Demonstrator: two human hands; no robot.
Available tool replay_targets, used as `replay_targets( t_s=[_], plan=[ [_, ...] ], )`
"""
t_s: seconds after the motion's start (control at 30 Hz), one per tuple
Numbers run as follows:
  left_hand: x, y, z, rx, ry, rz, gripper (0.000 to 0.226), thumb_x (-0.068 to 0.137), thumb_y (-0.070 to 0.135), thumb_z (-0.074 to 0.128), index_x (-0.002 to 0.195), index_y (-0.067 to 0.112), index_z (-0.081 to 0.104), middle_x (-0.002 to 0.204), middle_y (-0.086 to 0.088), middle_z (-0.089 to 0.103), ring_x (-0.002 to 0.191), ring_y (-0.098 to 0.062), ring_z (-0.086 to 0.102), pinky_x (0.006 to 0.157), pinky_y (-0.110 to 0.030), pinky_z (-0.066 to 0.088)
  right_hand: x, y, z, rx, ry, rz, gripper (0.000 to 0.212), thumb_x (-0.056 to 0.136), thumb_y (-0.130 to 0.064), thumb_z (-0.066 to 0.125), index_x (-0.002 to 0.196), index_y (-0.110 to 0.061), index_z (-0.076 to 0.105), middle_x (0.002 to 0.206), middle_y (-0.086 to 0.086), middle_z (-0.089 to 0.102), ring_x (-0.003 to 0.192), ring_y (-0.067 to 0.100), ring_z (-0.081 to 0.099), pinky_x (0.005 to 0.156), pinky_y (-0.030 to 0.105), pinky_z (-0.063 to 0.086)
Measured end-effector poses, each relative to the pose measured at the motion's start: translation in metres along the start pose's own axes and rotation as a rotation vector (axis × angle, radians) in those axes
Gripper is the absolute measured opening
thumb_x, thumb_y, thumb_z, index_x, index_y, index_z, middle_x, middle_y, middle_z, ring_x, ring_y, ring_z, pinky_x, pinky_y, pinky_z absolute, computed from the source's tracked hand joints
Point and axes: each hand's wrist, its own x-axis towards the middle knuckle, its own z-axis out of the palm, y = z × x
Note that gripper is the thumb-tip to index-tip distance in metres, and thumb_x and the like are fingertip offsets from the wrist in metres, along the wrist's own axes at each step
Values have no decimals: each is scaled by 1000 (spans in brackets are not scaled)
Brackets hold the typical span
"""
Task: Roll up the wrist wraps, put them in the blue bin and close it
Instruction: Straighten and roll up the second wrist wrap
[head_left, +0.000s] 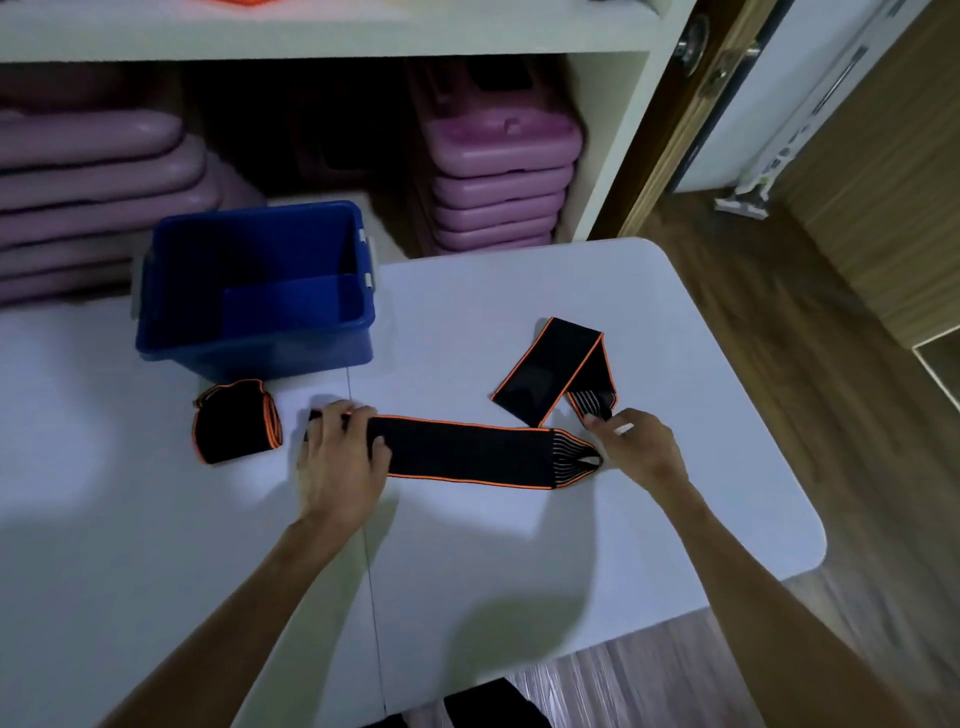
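A long black wrist wrap with orange edges (462, 454) lies flat across the white table (519, 545). My left hand (340, 460) presses down on its left end, fingers spread over the fabric. My right hand (636, 449) pinches the striped loop end on the right. A second wrap (558, 371) lies folded in a V behind my right hand. A rolled wrap (236, 428) sits left of my left hand, in front of the blue bin (260, 353). The bin stands open with nothing visible inside. No lid is in view.
Stacks of pink plastic steps (498, 182) fill the white shelf behind the table. A wooden floor (831, 415) and a door frame lie to the right. The table's rounded right edge is near my right arm.
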Motion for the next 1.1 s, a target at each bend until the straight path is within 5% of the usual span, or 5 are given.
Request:
replay_targets(
  t_s=[0.17, 0.3, 0.4, 0.97, 1.1],
  plan=[
    [41, 76, 26, -53, -168, 255, 31, 90, 25, 54, 119, 16, 57, 122, -9, 51, 106, -30, 54, 83, -44, 51, 12, -10, -3, 71, 136, 88, 49, 92, -47, 57, 100, 1, 67, 97, 21, 69, 90, 36, 66, 73, 42, 55],
    [64, 139, 58, -11, -368, 408, 36, 92, 29, 55, 124, 14, 49, 126, -11, 45, 112, -30, 48, 84, -44, 51, 24, -10, 4, 55, 80, 118, 41, 96, -40, 51, 74, -6, 58, 68, 5, 59, 75, 29, 60, 53, 30, 41],
    [69, 163, 76, 166, -469, 398, 51, 89, 38, 60, 130, 14, 42, 135, -13, 38, 122, -33, 39, 89, -47, 46, 28, -5, 10, 82, 118, 60, 38, 91, -45, 58, 115, -15, 51, 94, 2, 55, 81, 23, 53, 63, 31, 42],
    [76, 130, 64, -28, -329, 524, 22, 98, 20, 40, 107, 4, 50, 98, -15, 58, 91, -34, 56, 73, -42, 44, 34, 12, 17, -239, 76, -319, 33, 85, -16, 62, 115, -15, 51, 107, 7, 53, 94, 28, 55, 74, 40, 54],
    [83, 122, 47, -319, -241, 243, 30, 101, 26, 30, 95, 9, 53, 89, -10, 62, 84, -30, 56, 77, -41, 44, 37, 17, 16, -234, 99, -330, 22, 87, -8, 57, 109, -10, 57, 100, 9, 59, 89, 28, 60, 70, 33, 50]
  ],
)
